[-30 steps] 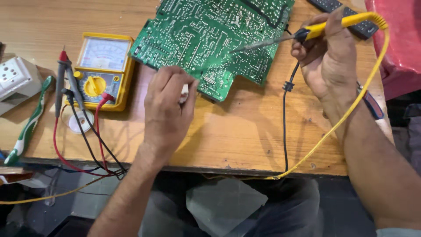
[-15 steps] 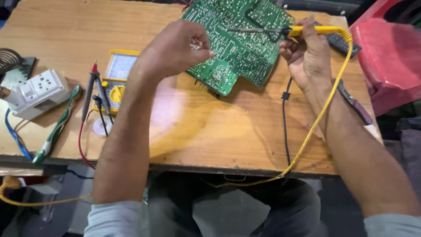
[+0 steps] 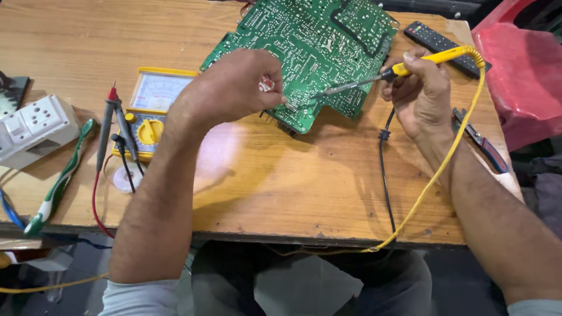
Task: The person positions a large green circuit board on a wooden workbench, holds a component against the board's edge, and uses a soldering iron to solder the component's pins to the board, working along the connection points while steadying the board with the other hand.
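Note:
A large green circuit board (image 3: pixel 319 41) lies solder side up at the back of the wooden table (image 3: pixel 281 175). My right hand (image 3: pixel 418 96) grips a yellow-handled soldering iron (image 3: pixel 404 69) whose metal tip rests on the board's near edge. My left hand (image 3: pixel 234 88) hovers over the board's near left corner, fingers closed on a small white and red item (image 3: pixel 266 83), too small to identify. The iron's yellow cord (image 3: pixel 445 164) loops down past my right forearm and off the table's front edge.
A yellow analog multimeter (image 3: pixel 153 105) with red and black probes (image 3: pixel 114 126) sits at left. Further left are a white socket box (image 3: pixel 32 129) and a green toothbrush (image 3: pixel 58 181). A black remote (image 3: pixel 442 44), pliers (image 3: pixel 483 143), a black cable (image 3: pixel 383 169) and a red plastic stool (image 3: pixel 524 76) are at right.
My left hand rose from the table beside the multimeter and moved up onto the board's near corner. The iron tip stayed on the board. The camera view shifted.

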A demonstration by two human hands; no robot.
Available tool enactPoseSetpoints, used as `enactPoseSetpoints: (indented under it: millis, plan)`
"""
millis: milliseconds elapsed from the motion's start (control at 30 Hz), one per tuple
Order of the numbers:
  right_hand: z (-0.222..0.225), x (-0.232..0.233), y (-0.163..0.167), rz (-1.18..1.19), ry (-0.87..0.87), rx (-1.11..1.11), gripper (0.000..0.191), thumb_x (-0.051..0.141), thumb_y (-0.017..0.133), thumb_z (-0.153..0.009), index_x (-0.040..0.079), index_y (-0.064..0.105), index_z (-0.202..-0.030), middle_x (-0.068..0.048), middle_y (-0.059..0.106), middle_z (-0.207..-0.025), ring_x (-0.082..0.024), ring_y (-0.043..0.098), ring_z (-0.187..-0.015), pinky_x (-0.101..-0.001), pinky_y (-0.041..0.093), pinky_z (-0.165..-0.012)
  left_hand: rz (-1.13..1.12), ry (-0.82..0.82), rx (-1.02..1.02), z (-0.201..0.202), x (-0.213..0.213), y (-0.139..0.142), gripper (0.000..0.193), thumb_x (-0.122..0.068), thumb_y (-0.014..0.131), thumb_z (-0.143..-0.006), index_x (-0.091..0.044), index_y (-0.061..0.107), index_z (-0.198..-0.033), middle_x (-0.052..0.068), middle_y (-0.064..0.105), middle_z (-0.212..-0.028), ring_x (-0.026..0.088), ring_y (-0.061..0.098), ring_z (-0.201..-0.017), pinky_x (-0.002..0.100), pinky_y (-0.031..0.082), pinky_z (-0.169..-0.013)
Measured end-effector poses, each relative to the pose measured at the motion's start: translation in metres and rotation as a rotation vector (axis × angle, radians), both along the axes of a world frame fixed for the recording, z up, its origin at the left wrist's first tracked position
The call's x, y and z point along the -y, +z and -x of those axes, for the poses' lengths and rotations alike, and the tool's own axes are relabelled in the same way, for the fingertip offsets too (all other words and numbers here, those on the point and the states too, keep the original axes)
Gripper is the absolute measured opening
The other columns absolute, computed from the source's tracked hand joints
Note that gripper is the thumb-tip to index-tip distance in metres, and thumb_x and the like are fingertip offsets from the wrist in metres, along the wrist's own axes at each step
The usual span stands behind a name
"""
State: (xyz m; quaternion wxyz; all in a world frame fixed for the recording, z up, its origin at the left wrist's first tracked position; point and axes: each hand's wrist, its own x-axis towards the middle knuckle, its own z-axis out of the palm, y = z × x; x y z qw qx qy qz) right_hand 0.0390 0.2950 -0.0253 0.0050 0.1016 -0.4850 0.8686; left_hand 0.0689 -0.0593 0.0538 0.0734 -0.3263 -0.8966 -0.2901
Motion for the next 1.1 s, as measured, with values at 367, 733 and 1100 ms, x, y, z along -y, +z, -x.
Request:
enactPoseSetpoints:
  millis: [367, 733, 1100]
  plan:
    - [0.0, 0.008, -0.008, -0.108, 0.004, -0.124, 0.01, 0.011, 0.064, -0.106, 0.003, 0.059, -0.109, -0.022, 0.07, -0.097, -0.027, 0.067, -0.068, -0.0371, 0.057, -0.063, 0.022, -0.003, -0.005, 0.008, 0.003, -0.006, 0.019, -0.021, 0.083, -0.083, -0.006, 0.072, -0.086, 0.014, 0.072, -0.09, 0.034, 0.069, -0.087, 0.046, 0.053, -0.075]
    - [-0.005, 0.011, -0.002, -0.125, 0.011, -0.154, 0.009, 0.01, 0.065, -0.106, 0.003, 0.06, -0.108, -0.022, 0.071, -0.097, -0.026, 0.068, -0.073, -0.0351, 0.058, -0.064, 0.009, -0.009, 0.01, 0.003, 0.002, 0.0, 0.019, -0.021, 0.082, -0.081, -0.006, 0.071, -0.087, 0.014, 0.072, -0.089, 0.034, 0.069, -0.087, 0.046, 0.053, -0.075]
    - [-0.007, 0.016, -0.006, -0.151, -0.005, -0.162, 0.009, 0.011, 0.066, -0.11, 0.004, 0.06, -0.109, -0.017, 0.072, -0.087, -0.021, 0.068, -0.06, -0.032, 0.056, -0.055, -0.001, 0.002, 0.021, 0.001, 0.003, 0.0, 0.019, -0.021, 0.082, -0.082, -0.006, 0.072, -0.087, 0.014, 0.072, -0.092, 0.034, 0.07, -0.09, 0.046, 0.053, -0.077]
